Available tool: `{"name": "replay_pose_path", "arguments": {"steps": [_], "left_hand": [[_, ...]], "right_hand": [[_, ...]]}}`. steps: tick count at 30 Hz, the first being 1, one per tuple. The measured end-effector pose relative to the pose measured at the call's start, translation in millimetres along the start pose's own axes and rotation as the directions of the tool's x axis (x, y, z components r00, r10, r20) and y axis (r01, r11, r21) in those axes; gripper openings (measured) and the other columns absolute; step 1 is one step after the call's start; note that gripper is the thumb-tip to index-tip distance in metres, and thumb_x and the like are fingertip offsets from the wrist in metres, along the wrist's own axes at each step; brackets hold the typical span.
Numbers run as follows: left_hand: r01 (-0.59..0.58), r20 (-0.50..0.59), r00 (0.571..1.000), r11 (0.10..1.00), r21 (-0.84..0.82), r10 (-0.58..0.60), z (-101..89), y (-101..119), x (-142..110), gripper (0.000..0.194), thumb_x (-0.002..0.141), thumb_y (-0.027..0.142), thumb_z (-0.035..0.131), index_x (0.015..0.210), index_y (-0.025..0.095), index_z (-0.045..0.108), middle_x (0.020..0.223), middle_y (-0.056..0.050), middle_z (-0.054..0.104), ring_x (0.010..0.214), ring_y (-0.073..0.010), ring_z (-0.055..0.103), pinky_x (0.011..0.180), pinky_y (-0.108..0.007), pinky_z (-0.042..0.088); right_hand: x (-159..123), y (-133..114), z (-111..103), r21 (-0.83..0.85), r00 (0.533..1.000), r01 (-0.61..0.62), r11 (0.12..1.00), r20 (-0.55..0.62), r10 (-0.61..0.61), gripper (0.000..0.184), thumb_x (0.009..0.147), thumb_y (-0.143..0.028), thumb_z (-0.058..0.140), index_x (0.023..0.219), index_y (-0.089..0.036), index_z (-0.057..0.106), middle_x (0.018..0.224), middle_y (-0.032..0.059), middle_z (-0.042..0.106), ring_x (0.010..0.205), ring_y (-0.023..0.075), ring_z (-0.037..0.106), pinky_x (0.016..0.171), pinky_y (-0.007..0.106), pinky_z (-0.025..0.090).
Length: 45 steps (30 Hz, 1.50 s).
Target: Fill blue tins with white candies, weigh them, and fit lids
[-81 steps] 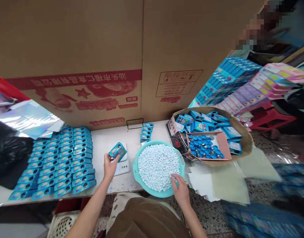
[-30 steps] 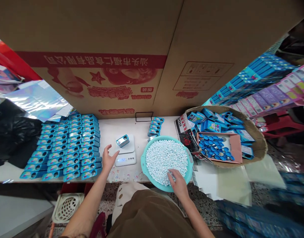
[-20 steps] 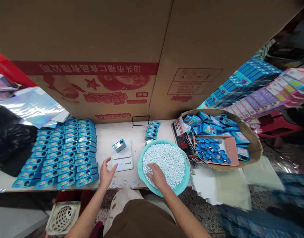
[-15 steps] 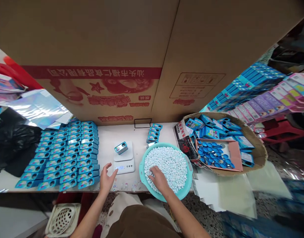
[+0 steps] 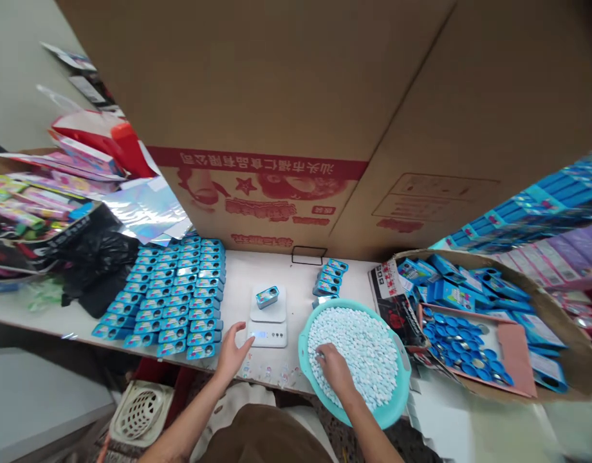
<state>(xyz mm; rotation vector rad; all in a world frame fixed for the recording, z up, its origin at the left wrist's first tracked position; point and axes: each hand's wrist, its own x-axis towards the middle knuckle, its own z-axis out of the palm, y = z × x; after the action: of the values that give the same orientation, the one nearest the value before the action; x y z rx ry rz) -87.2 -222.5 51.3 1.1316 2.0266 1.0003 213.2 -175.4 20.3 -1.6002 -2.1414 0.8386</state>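
My left hand (image 5: 234, 352) is open, thumb and fingers apart, at the near left corner of a white digital scale (image 5: 257, 342). On the scale's plate lies a small blue tin (image 5: 267, 297) with a dark round opening, touched by neither hand. My right hand (image 5: 335, 368) is over the left part of a turquoise basin (image 5: 400, 386), its fingertips pressed together at the surface of many small white and pale blue pellets (image 5: 361, 347), candy-like. What sits between those fingertips is too small to make out. Several similar blue tins (image 5: 331, 276) stand in a short row behind the basin.
Rows of blue tins (image 5: 175, 296) fill the table's left side, beside a black plastic bag (image 5: 105, 257). At right, a cut-down carton (image 5: 397, 302) holds blue packs and a pink tray (image 5: 515, 360) of blue caps (image 5: 462, 344). A tall cardboard box (image 5: 257, 83) stands behind.
The tin, earlier in my left hand, now rests on the scale, and that hand is open. My right hand has shifted to the basin's left part, fingers closed. The view has swung left.
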Motion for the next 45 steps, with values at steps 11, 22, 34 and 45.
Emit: {"name": "replay_pose_path", "arguments": {"steps": [11,22,34,45], "left_hand": [[-0.029,0.04,0.999,0.999,-0.037,0.031,-24.9,-4,12,0.034,0.067,0.036,0.065,0.099,0.025,0.059,0.104,-0.007,0.065,0.102,-0.0247,0.059,0.092,-0.044,0.044],[0.009,0.101,0.995,0.991,-0.13,0.004,-22.6,-22,46,0.035,0.07,0.04,0.063,0.099,0.023,0.058,0.107,-0.008,0.064,0.106,-0.0242,0.058,0.093,-0.044,0.043],[0.069,0.124,0.991,0.978,-0.196,-0.045,-13.5,-32,58,0.034,0.071,0.039,0.063,0.1,0.023,0.057,0.108,-0.007,0.063,0.106,-0.023,0.057,0.094,-0.042,0.042],[0.096,0.139,0.988,0.973,-0.211,-0.067,-11.0,-37,68,0.035,0.071,0.04,0.063,0.102,0.022,0.057,0.108,-0.007,0.063,0.107,-0.0221,0.056,0.096,-0.041,0.041]], "right_hand": [[-16,5,11,0.175,0.974,-0.156,0.972,-0.135,0.18,0.03,0.074,-0.045,0.048,0.073,-0.022,0.067,0.078,0.0098,0.071,0.072,0.0276,0.067,0.068,0.04,0.052],[67,-82,3,0.468,0.937,-0.232,0.853,-0.129,0.326,0.036,0.069,-0.052,0.058,0.076,-0.018,0.067,0.074,0.0075,0.07,0.065,0.0212,0.064,0.063,0.033,0.05],[176,-125,37,0.53,0.942,-0.33,0.781,0.128,0.311,0.022,0.061,-0.039,0.062,0.069,-0.018,0.062,0.053,-0.0019,0.058,0.046,0.0127,0.054,0.049,0.025,0.044],[179,-120,45,0.456,0.916,-0.397,0.797,0.137,0.378,0.014,0.06,-0.027,0.06,0.069,-0.019,0.068,0.047,-0.0033,0.057,0.046,0.0135,0.054,0.051,0.026,0.044]]}}
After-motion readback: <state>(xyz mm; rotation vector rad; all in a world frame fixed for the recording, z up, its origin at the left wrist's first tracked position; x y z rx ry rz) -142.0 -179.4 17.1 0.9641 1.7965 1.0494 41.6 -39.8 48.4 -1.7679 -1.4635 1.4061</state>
